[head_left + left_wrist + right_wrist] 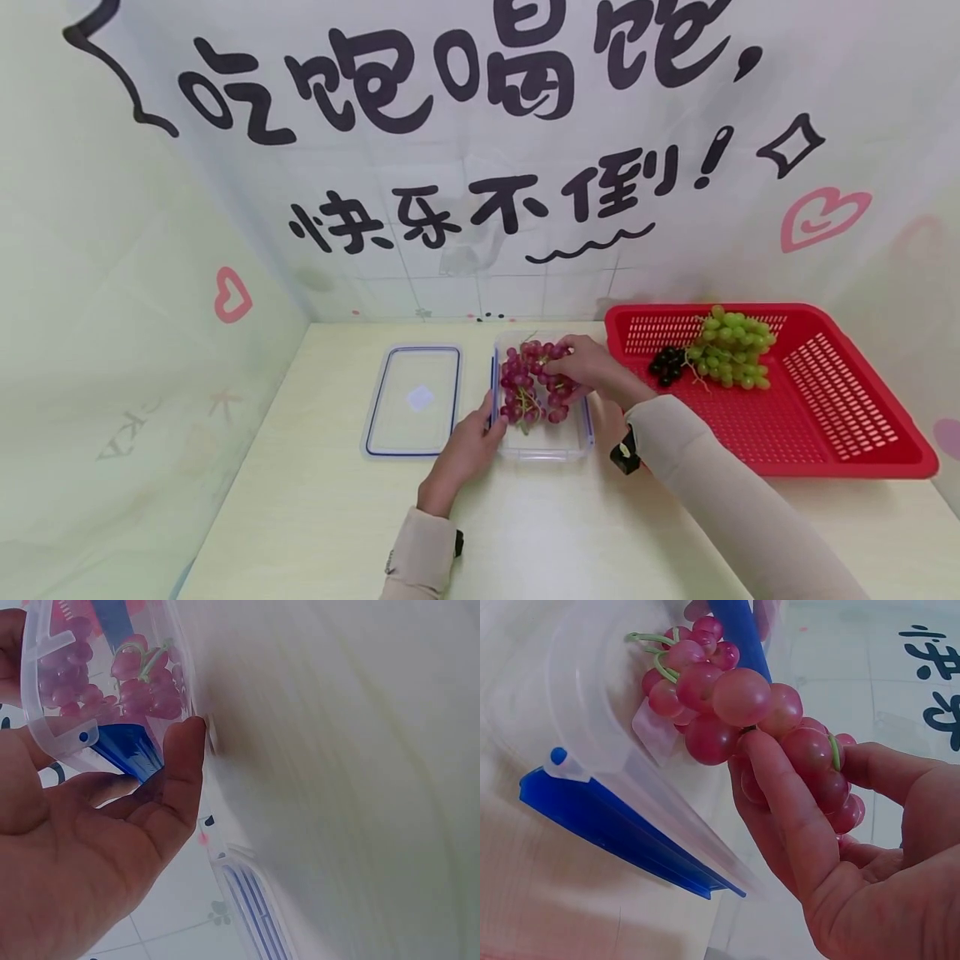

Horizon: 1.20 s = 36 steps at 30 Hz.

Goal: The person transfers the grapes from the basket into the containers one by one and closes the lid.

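A bunch of red grapes (517, 387) lies in a clear plastic container (547, 454) on the table. My right hand (588, 367) grips part of the bunch from the container's right side. In the right wrist view, the fingers and thumb of that right hand (870, 847) curl round the grapes (741, 697), with green stems showing. At the container's left wall, my left hand (468, 446) holds on near a blue clip (127, 746). Its fingers (184, 761) touch the outside of the wall low down, close to the table.
A flat lid (412, 408) with a blue seal lies left of the container. To the right stands a red basket (817, 417) with green grapes (731, 350) and a small bunch of black grapes (666, 365). A printed cloth (450, 292) hangs behind the table.
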Each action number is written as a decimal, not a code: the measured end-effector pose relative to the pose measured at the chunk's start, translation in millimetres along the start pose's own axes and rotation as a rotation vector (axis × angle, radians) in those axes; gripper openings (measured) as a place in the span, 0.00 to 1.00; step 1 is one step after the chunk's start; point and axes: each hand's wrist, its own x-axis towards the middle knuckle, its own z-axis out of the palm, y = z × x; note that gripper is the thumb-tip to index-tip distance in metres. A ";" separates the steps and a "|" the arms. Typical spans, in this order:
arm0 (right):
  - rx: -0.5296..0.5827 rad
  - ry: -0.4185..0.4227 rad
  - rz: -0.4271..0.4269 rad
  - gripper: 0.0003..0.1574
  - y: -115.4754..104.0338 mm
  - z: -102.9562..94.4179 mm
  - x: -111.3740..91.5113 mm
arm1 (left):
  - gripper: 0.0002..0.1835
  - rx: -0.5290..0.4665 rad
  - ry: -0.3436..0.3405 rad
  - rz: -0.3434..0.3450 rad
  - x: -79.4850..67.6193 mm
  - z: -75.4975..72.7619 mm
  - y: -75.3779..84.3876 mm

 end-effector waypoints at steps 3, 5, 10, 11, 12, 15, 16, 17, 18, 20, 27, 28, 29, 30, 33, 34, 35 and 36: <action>-0.024 -0.001 0.009 0.20 0.5 1.8 1.5 | 0.34 0.006 -0.001 0.010 -0.3 -0.3 -0.1; -0.060 0.008 0.018 0.21 0.9 3.5 2.4 | 0.34 0.007 -0.002 0.014 -0.2 -0.4 -0.2; -0.127 0.022 0.029 0.23 4.4 6.9 5.5 | 0.34 0.007 -0.001 0.026 0.4 1.0 -1.6; -0.134 0.022 0.027 0.23 5.2 7.3 6.0 | 0.34 0.005 -0.001 0.026 0.4 1.3 -1.7; -0.141 0.023 0.026 0.24 6.0 7.7 6.3 | 0.34 0.002 -0.001 0.026 0.4 1.5 -1.8; -0.149 0.024 0.021 0.25 7.7 8.7 6.9 | 0.34 -0.004 0.003 0.032 0.0 2.2 -2.3; -0.149 0.025 0.022 0.25 7.8 9.1 6.7 | 0.34 -0.005 0.005 0.036 -0.1 2.5 -2.4; -0.150 0.027 0.022 0.25 7.8 9.6 6.6 | 0.34 -0.004 0.007 0.038 -0.1 2.8 -2.6; -0.155 0.029 0.019 0.25 8.1 10.1 6.4 | 0.34 -0.004 0.009 0.040 -0.1 3.1 -2.7; -0.168 0.038 0.017 0.24 8.1 11.3 6.0 | 0.34 -0.003 0.012 0.043 0.0 3.8 -3.1; -0.185 0.034 0.010 0.24 9.8 12.9 5.6 | 0.34 -0.001 0.017 0.042 -0.7 7.0 -3.9; -0.183 0.030 0.009 0.24 10.0 12.8 5.4 | 0.34 -0.001 0.018 0.041 -1.1 7.3 -4.0; -0.180 0.026 0.012 0.24 10.1 12.6 5.3 | 0.34 0.000 0.020 0.040 -1.4 7.8 -4.1; -0.176 0.023 0.014 0.24 10.0 12.6 5.0 | 0.34 0.000 0.022 0.040 -1.9 8.1 -4.1; -0.177 0.016 0.014 0.26 10.4 12.4 4.9 | 0.34 0.001 0.027 0.042 -2.9 9.2 -4.2; -0.179 0.015 0.015 0.26 10.6 12.3 5.0 | 0.34 0.002 0.029 0.042 -3.2 9.6 -4.2; -0.178 0.013 0.015 0.26 10.9 12.2 5.1 | 0.34 0.002 0.030 0.042 -3.4 10.0 -4.3; -0.179 0.011 0.016 0.27 10.9 11.9 5.0 | 0.34 0.002 0.032 0.041 -3.7 10.3 -4.4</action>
